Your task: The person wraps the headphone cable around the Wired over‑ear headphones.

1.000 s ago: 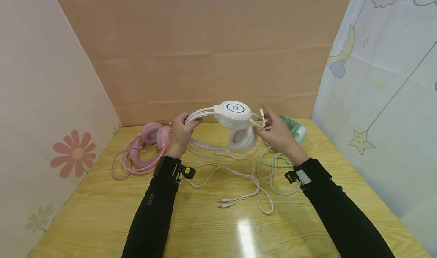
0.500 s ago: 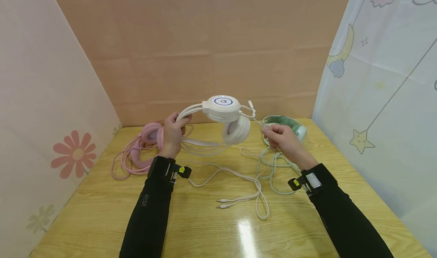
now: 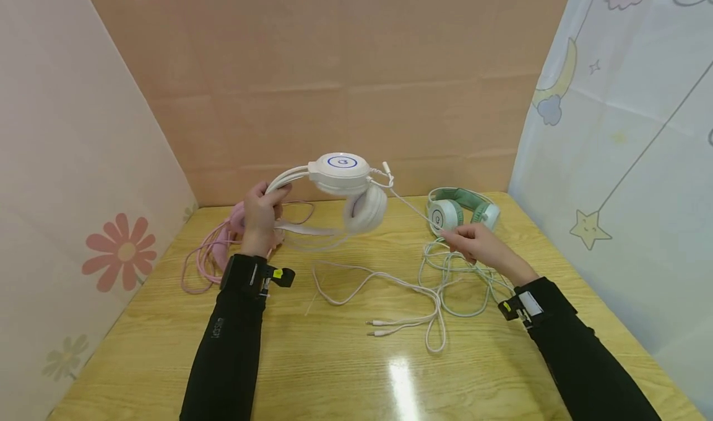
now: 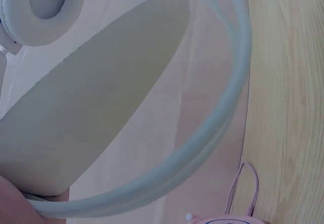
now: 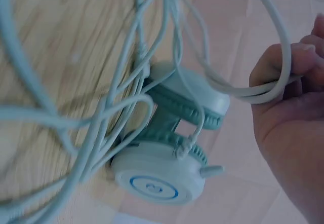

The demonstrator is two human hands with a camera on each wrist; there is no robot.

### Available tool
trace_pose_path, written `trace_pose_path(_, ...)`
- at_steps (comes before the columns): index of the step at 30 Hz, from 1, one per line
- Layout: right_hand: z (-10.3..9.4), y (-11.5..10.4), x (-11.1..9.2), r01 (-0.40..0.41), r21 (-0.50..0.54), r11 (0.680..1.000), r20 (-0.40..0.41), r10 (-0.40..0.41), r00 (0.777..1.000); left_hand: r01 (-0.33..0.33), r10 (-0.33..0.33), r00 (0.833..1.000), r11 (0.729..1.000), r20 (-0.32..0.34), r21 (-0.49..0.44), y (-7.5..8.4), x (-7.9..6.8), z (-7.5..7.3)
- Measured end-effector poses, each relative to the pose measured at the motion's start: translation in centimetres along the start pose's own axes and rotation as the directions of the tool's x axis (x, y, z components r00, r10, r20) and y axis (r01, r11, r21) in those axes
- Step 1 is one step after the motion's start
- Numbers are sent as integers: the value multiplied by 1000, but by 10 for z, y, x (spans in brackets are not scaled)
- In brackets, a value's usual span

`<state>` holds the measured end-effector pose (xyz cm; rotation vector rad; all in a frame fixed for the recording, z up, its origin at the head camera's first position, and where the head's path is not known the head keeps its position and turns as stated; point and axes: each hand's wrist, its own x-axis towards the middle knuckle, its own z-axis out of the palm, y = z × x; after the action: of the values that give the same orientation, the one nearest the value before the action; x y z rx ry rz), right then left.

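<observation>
White headphones [image 3: 340, 176] hang in the air above the table, one ear cup turned up with a blue ring on it. My left hand [image 3: 260, 220] grips them by the headband at the left. Off the cup's right side runs a thin white cable [image 3: 413, 208], drawn fairly straight to my right hand [image 3: 483, 247], whose curled fingers pinch it. In the right wrist view a loop of cable [image 5: 276, 84] passes through those fingers. The headband's padded strip [image 4: 101, 87] and thin outer bands [image 4: 202, 143] fill the left wrist view. Two plugs [image 3: 384, 332] lie on the table at the cable's end.
Green and white headphones [image 3: 440, 213] stand at the back right, their pale green cable [image 3: 470, 314] tangled in front. Pink headphones [image 3: 221, 254] with a coiled cable lie at the left, partly behind my left hand. Fabric walls [image 3: 356, 86] enclose the table [image 3: 312, 371].
The white headphones and my left hand have moved left. My right hand has left the ear cup and moved right and down along the cable, stretching it. The green headphones show more.
</observation>
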<state>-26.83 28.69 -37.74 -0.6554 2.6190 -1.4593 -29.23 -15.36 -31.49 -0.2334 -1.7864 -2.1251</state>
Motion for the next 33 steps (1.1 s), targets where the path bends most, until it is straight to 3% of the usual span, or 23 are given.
trace_pose_path(4, -3, 7, -4, -19, -101, 995, -9, 19, 1000, 12, -12, 1000, 999, -17, 44, -2, 1, -5)
trace_pose_path(10, -1, 7, -7, 23, -220, 975, -35, -31, 999, 0, 0, 1000, 998, -17, 56, -6, 1, -5)
trace_pose_path(14, 6, -7, -11, 45, -326, 944, -55, -66, 996, -22, 24, 999, 997, -25, 70, -10, 2, 0)
trace_pose_path(17, 15, -28, -13, 98, -430, 897, -54, -134, 990, -32, 35, 999, 995, -30, 99, -13, 3, 5)
trace_pose_path(19, 21, -45, -15, 178, -511, 841, -33, -226, 974, -38, 42, 999, 988, -29, 149, -13, 3, 8)
trace_pose_path(20, 24, -54, -15, 228, -559, 797, -15, -285, 958, -42, 47, 999, 984, -23, 174, -13, 2, 10)
trace_pose_path(23, 35, -83, -13, 375, -690, 619, 62, -466, 883, -62, 63, 998, 963, 2, 264, -13, 0, 14)
trace_pose_path(26, 47, -108, -5, 449, -771, 453, 139, -568, 811, -88, 79, 996, 952, 44, 294, -15, -4, 20)
trace_pose_path(28, 54, -122, 1, 470, -795, 385, 185, -583, 791, -108, 91, 994, 946, 68, 305, -16, -7, 25)
trace_pose_path(33, 67, -152, 18, 517, -814, 264, 308, -559, 770, -160, 132, 986, 907, 97, 391, -19, -17, 39)
